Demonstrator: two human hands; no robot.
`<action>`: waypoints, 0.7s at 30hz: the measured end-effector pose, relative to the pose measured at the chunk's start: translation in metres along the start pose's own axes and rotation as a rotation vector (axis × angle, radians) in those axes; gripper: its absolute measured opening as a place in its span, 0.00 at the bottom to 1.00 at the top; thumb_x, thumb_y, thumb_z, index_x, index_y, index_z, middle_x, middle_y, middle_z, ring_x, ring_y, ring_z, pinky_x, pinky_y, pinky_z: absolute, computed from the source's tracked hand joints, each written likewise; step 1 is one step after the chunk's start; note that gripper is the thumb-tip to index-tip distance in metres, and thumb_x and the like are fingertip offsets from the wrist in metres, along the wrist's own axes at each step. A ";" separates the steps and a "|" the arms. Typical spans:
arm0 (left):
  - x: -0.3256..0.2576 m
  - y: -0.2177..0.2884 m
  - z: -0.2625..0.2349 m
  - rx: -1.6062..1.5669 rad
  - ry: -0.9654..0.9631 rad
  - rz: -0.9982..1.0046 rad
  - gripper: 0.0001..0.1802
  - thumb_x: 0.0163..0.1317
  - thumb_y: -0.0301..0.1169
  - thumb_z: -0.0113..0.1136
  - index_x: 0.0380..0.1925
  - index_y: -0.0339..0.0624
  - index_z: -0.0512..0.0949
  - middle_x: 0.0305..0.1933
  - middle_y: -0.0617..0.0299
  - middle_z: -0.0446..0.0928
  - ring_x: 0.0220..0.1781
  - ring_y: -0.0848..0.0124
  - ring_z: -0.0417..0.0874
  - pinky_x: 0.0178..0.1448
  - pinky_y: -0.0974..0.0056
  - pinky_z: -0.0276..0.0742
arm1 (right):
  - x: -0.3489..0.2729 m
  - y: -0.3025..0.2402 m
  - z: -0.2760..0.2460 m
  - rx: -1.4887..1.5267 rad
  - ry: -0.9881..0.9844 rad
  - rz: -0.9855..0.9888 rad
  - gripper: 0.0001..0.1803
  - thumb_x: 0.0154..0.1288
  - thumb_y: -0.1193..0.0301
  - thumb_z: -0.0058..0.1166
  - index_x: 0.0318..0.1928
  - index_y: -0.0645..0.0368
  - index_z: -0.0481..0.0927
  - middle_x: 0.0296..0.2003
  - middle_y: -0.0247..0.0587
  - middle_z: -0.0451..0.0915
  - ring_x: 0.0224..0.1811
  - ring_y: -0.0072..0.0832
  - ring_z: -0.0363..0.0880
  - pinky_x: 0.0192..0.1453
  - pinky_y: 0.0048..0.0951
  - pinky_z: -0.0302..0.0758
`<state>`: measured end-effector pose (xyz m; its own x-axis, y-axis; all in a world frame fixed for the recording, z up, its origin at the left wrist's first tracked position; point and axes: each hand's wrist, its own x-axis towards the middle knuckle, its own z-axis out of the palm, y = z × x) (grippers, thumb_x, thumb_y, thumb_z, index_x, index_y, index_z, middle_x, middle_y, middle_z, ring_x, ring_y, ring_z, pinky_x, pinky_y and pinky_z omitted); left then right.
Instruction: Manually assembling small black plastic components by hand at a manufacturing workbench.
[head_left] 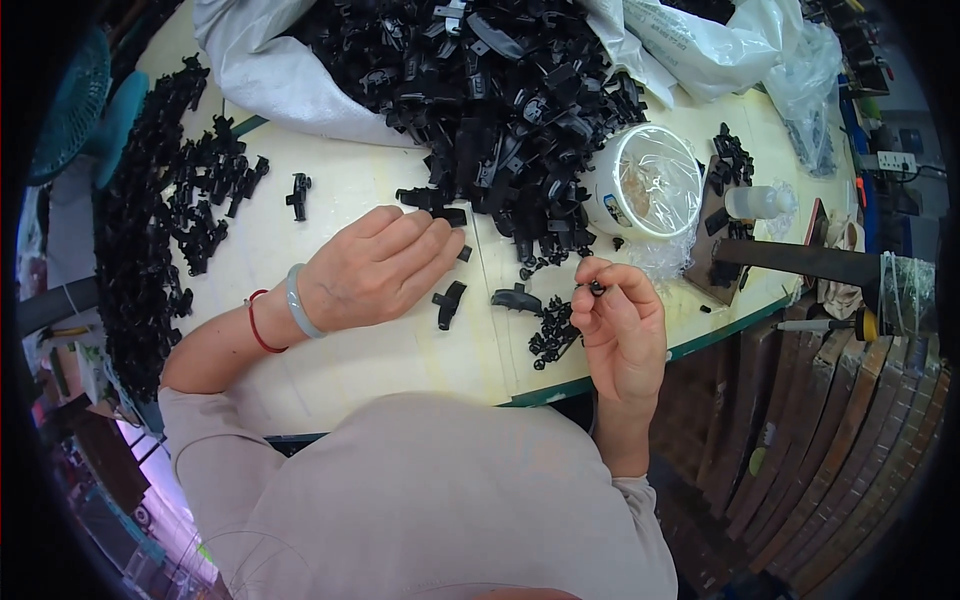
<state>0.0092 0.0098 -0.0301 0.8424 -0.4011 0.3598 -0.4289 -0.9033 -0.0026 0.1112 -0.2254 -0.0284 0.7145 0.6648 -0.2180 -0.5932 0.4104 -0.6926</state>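
My left hand (385,268) is at the middle of the table, back up, its fingers pressed together and curled down. Black plastic parts lie against its fingers: a clip-like part (420,198) at the knuckles and a small black end (465,254) by the fingertips. Whatever is under the fingers is hidden. On the right, my right hand (625,325) pinches a small round black plastic piece (597,288) between thumb and fingers. Just left of it lie a pile of similar small pieces (552,335), a curved black part (516,298) and another black part (450,304).
A large heap of black parts (490,110) spills from a white sack (270,90). Rows of black parts (205,190) line the left, near a teal fan (75,105). At the right stand a white tub (607,190), a bottle (757,202) and a dark metal bar (790,258).
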 end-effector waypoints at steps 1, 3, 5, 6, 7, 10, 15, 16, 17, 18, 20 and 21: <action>0.002 -0.001 0.000 0.002 -0.001 0.002 0.20 0.49 0.27 0.63 0.43 0.30 0.76 0.39 0.56 0.75 0.39 0.65 0.76 0.38 0.65 0.72 | 0.000 0.001 -0.002 0.021 -0.012 -0.006 0.12 0.64 0.79 0.49 0.48 0.68 0.74 0.43 0.50 0.76 0.40 0.29 0.81 0.41 0.25 0.82; 0.006 -0.004 0.000 -0.051 0.046 -0.026 0.18 0.50 0.25 0.62 0.42 0.30 0.76 0.38 0.55 0.75 0.37 0.64 0.76 0.38 0.63 0.72 | -0.001 0.000 -0.002 0.014 -0.019 0.010 0.11 0.64 0.79 0.49 0.47 0.68 0.74 0.43 0.50 0.76 0.39 0.29 0.81 0.42 0.26 0.82; 0.009 -0.005 -0.004 -0.151 0.115 -0.094 0.15 0.54 0.24 0.59 0.43 0.30 0.75 0.37 0.55 0.74 0.35 0.66 0.76 0.36 0.65 0.73 | -0.001 0.000 -0.005 0.007 -0.026 0.029 0.10 0.64 0.79 0.50 0.46 0.68 0.75 0.43 0.50 0.76 0.38 0.29 0.81 0.42 0.27 0.83; 0.011 -0.005 -0.006 -0.254 0.190 -0.161 0.13 0.58 0.23 0.56 0.43 0.31 0.74 0.37 0.55 0.74 0.33 0.67 0.77 0.35 0.66 0.74 | -0.001 0.000 -0.008 0.004 -0.046 0.018 0.10 0.64 0.80 0.50 0.46 0.68 0.75 0.43 0.50 0.76 0.38 0.30 0.81 0.42 0.27 0.83; 0.014 -0.003 -0.009 -0.255 0.190 -0.162 0.13 0.58 0.23 0.56 0.43 0.31 0.74 0.37 0.55 0.74 0.33 0.67 0.77 0.35 0.66 0.74 | -0.001 0.000 -0.009 0.001 -0.067 0.007 0.10 0.63 0.80 0.51 0.45 0.68 0.75 0.43 0.50 0.76 0.38 0.30 0.81 0.42 0.27 0.83; 0.026 0.003 -0.018 -0.962 0.170 -0.723 0.10 0.66 0.25 0.47 0.44 0.33 0.74 0.34 0.56 0.75 0.27 0.74 0.79 0.28 0.72 0.75 | 0.000 0.002 -0.006 -0.013 -0.029 -0.050 0.09 0.62 0.81 0.51 0.44 0.69 0.76 0.43 0.51 0.76 0.38 0.32 0.82 0.42 0.27 0.82; 0.030 0.003 -0.016 -1.741 -0.153 -0.924 0.12 0.69 0.27 0.43 0.44 0.31 0.74 0.36 0.59 0.76 0.28 0.76 0.82 0.33 0.75 0.78 | -0.002 0.001 -0.001 -0.102 -0.012 -0.096 0.09 0.61 0.83 0.51 0.43 0.70 0.76 0.43 0.52 0.75 0.39 0.33 0.82 0.43 0.28 0.82; 0.030 0.002 -0.013 -1.824 -0.223 -0.896 0.12 0.69 0.28 0.45 0.43 0.32 0.74 0.34 0.61 0.76 0.28 0.76 0.82 0.33 0.75 0.78 | -0.003 0.000 0.001 -0.143 0.035 -0.084 0.09 0.61 0.84 0.51 0.43 0.70 0.76 0.43 0.52 0.75 0.39 0.34 0.82 0.44 0.29 0.82; 0.032 0.003 -0.014 -1.899 -0.234 -0.968 0.11 0.67 0.28 0.48 0.43 0.33 0.76 0.30 0.64 0.77 0.29 0.78 0.81 0.34 0.75 0.78 | -0.003 0.000 0.001 -0.145 0.037 -0.085 0.09 0.61 0.84 0.51 0.43 0.70 0.76 0.43 0.52 0.75 0.39 0.34 0.82 0.44 0.29 0.82; 0.033 0.003 -0.013 -1.901 -0.234 -0.966 0.11 0.67 0.28 0.48 0.43 0.33 0.76 0.30 0.64 0.77 0.29 0.78 0.81 0.34 0.75 0.78 | -0.002 0.000 0.002 -0.195 0.025 -0.134 0.09 0.60 0.85 0.51 0.43 0.71 0.76 0.43 0.52 0.75 0.39 0.35 0.82 0.44 0.29 0.82; 0.033 0.002 -0.013 -1.876 -0.305 -0.974 0.11 0.65 0.27 0.51 0.45 0.34 0.75 0.30 0.65 0.77 0.31 0.81 0.79 0.36 0.76 0.76 | -0.002 0.000 0.004 -0.249 0.012 -0.184 0.09 0.60 0.86 0.51 0.42 0.71 0.76 0.42 0.51 0.75 0.39 0.35 0.82 0.44 0.29 0.82; 0.033 0.002 -0.012 -1.879 -0.304 -0.970 0.11 0.65 0.27 0.51 0.45 0.34 0.75 0.30 0.65 0.77 0.31 0.81 0.79 0.36 0.76 0.76 | -0.003 -0.001 0.006 -0.296 0.037 -0.214 0.09 0.60 0.86 0.51 0.42 0.72 0.76 0.43 0.52 0.74 0.39 0.36 0.81 0.44 0.30 0.83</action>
<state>0.0324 -0.0030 -0.0067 0.8708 -0.2006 -0.4489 0.4914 0.3228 0.8089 0.1077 -0.2239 -0.0235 0.8272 0.5578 -0.0675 -0.2994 0.3358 -0.8931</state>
